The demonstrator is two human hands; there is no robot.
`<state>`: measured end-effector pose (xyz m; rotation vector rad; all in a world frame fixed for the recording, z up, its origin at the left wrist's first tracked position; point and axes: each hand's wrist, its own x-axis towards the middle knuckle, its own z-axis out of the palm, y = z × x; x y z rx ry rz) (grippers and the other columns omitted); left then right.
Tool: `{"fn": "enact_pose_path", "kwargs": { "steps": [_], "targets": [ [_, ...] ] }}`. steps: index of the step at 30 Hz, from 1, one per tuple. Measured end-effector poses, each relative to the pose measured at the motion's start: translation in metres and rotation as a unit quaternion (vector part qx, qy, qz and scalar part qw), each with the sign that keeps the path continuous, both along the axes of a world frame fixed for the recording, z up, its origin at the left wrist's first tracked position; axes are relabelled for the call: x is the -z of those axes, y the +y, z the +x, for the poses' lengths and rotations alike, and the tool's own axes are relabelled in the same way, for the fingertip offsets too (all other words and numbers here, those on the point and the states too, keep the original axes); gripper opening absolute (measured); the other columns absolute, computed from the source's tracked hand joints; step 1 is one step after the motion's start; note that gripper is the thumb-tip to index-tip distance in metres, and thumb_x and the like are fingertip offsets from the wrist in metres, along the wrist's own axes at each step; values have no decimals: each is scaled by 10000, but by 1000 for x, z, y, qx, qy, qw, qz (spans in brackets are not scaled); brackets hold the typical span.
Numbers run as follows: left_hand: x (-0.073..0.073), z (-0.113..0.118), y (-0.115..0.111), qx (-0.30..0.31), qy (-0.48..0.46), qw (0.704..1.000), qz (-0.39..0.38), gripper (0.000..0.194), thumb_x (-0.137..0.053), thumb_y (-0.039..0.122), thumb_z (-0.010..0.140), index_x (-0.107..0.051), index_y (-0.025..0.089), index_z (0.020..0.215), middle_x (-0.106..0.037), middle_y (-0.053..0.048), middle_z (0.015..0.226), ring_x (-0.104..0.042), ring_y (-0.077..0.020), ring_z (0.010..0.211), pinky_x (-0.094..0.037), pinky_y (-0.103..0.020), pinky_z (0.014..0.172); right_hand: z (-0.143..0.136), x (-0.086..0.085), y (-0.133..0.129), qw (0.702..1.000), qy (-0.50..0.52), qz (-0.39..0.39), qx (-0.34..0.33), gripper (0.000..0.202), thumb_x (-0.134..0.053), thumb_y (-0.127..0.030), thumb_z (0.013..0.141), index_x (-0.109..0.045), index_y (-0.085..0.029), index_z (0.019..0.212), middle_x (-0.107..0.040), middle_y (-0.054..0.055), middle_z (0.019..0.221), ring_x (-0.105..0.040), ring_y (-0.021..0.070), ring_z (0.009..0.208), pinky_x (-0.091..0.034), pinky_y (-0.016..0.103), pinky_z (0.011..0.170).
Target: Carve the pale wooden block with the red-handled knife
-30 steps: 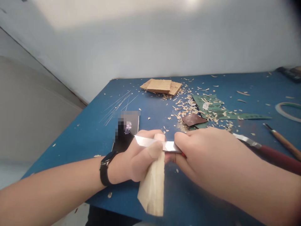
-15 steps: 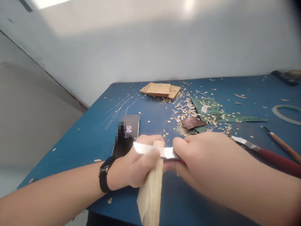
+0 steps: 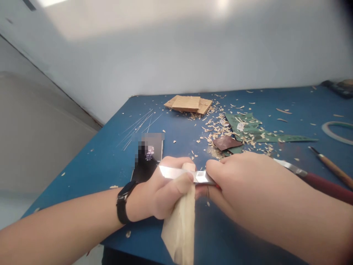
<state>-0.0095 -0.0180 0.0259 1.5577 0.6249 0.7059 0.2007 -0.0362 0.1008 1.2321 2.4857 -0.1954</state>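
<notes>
A pale piece of wood [image 3: 179, 228] points away from me over the table's front edge, my left hand [image 3: 169, 191] wrapped round its far part. My right hand [image 3: 237, 184] grips a carving knife, whose shiny blade [image 3: 202, 177] lies crosswise over the wood near its far end. The left thumb presses by the back of the blade. Most of the knife's handle is hidden inside my right fist. A black band sits on my left wrist.
Wood shavings [image 3: 217, 127] litter the blue table [image 3: 110, 147]. Around my hands lie a phone [image 3: 154, 147], thin wires [image 3: 138, 127], wooden boards [image 3: 187, 104], green sandpaper [image 3: 248, 127], brown sandpaper [image 3: 226, 142], a red-handled knife [image 3: 325, 184], a wooden-handled tool [image 3: 335, 169] and a tape roll [image 3: 339, 138].
Both hands have shifted slightly to the right with the wood and the knife. The blade stays across the wood, now tilted a little more.
</notes>
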Motion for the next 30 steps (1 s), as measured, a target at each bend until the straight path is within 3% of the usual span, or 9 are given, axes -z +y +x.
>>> {"fn": "enact_pose_path", "kwargs": {
  "steps": [7,10,13,20,23,26,30],
  "targets": [
    [4,2,-3,-19,-9,1000,-9,492,-586,641,1078,-643,219,831,-599,-33,698,-487,-170,592,-358,-316,554,1,5,-5,999,-20,9,24,249,-675,-119,914,-790,-315,1016,-758,42,936,-623,223,601,-314,367,480],
    [5,5,-3,-22,-28,999,-14,507,-524,597,1128,-588,218,799,-553,-17,680,-443,-156,567,-347,-324,542,2,9,-5,999,-18,28,27,182,-637,-195,994,-775,-314,981,-727,41,856,-595,229,573,-276,376,453],
    [4,6,-2,-27,-42,999,-5,542,-456,579,1165,-534,210,777,-499,2,672,-422,-136,569,-349,-308,546,1,9,-3,999,-6,47,26,242,-586,-260,1066,-747,-310,893,-701,47,806,-602,232,575,-226,380,453],
    [2,-1,5,12,-6,998,64,561,-613,700,1056,-595,187,830,-590,-4,656,-493,-131,562,-351,-274,508,1,7,-2,998,46,33,-18,201,-583,-415,1088,-727,-359,959,-691,9,738,-635,264,576,-237,409,463],
    [1,-1,3,15,-23,999,42,527,-654,677,1039,-597,189,849,-574,9,644,-496,-126,551,-357,-261,502,3,8,-3,998,53,41,-18,273,-518,-467,1114,-715,-357,959,-686,4,710,-609,278,541,-244,417,462],
    [-2,0,0,19,-28,999,20,491,-664,652,1036,-603,192,877,-576,20,625,-514,-128,539,-379,-249,499,5,11,-4,994,81,67,-29,264,-560,-467,1090,-710,-363,898,-677,1,660,-587,280,514,-230,420,454],
    [-6,1,-3,15,-5,998,67,434,-712,590,983,-602,191,853,-539,42,595,-452,-101,490,-365,-232,467,8,18,-6,987,133,80,-39,228,-646,-409,1008,-688,-367,788,-693,-10,631,-560,259,469,-202,427,434]
  ]
}}
